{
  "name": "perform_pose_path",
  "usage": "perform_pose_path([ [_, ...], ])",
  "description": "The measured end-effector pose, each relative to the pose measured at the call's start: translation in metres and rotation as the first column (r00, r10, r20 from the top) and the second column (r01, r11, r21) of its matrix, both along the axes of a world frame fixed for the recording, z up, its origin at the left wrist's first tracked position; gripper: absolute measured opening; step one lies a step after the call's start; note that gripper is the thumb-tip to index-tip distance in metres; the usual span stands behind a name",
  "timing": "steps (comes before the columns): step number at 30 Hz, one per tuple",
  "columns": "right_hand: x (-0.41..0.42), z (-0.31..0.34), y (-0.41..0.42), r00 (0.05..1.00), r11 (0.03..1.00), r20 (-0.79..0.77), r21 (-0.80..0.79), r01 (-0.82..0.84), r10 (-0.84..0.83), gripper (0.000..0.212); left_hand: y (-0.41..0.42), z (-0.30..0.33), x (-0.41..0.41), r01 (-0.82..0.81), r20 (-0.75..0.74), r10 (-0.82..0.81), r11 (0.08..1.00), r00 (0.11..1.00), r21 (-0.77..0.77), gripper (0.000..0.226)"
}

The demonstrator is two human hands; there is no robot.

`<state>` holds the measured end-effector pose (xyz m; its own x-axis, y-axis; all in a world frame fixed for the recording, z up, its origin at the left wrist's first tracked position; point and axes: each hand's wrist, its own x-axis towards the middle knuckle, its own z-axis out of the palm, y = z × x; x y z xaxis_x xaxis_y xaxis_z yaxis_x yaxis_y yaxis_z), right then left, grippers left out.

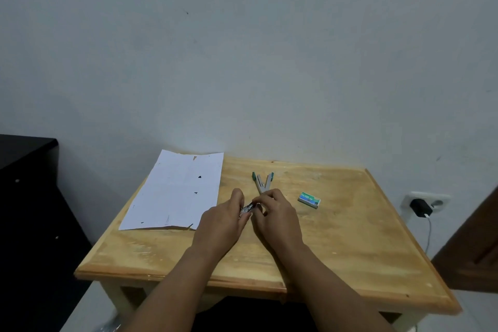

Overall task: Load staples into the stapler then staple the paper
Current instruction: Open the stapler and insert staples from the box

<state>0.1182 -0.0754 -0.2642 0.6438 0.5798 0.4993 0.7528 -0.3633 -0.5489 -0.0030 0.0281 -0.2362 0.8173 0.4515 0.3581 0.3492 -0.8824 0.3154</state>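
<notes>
My green-tipped stapler (263, 183) lies swung open in a V near the table's (350, 245) far edge. The staple box (309, 199) sits just right of it; the white paper (175, 191) covers the far left corner.

A small wooden counter against a plain pale wall.

The light, varnished wooden counter (336, 245) with cream legs stands against a pale grey-blue painted wall (242, 48) in dim, even light. A black cabinet (27, 197) sits at the left. On the right, a white wall socket (425, 201) holds a black plug-in charger (420, 207) with a hanging white cable (429, 234), beside dark brown wooden furniture (474, 250).
</notes>
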Motion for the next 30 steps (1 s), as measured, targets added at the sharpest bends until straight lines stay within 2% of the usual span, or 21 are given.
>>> perform_pose_path([
  [2,0.001,0.0,-0.001,0.999,0.999,0.054,-0.041,0.007,-0.005,0.015,-0.002,0.002,-0.001,0.0,-0.025,0.0,1.0,1.0,0.025,0.028],
  [6,0.009,0.003,-0.009,0.965,0.982,0.243,-0.181,-0.054,0.098,0.019,-0.003,0.003,0.0,0.023,-0.044,-0.022,0.999,0.999,0.027,0.026],
  [10,0.012,0.006,-0.014,0.941,0.973,0.306,-0.219,-0.08,0.146,0.018,0.0,0.001,0.0,0.048,-0.054,-0.046,0.998,0.997,0.028,0.027],
  [14,0.014,0.005,-0.014,0.935,0.973,0.322,-0.214,-0.084,0.151,0.011,0.0,0.001,0.0,0.068,-0.061,-0.066,0.997,0.996,0.036,0.026],
  [20,0.014,0.005,-0.015,0.919,0.968,0.359,-0.237,-0.077,0.161,0.014,-0.002,0.005,-0.001,0.096,-0.059,-0.094,0.995,0.994,0.039,0.026],
  [25,0.016,0.004,-0.017,0.947,0.974,0.266,-0.18,-0.136,0.181,0.015,-0.001,0.004,-0.001,0.093,-0.05,-0.092,0.995,0.995,0.022,0.026],
  [30,0.017,0.002,-0.015,0.968,0.991,0.239,-0.123,-0.05,0.078,0.013,-0.003,0.005,-0.001,0.069,-0.049,-0.067,0.997,0.997,0.034,0.027],
])
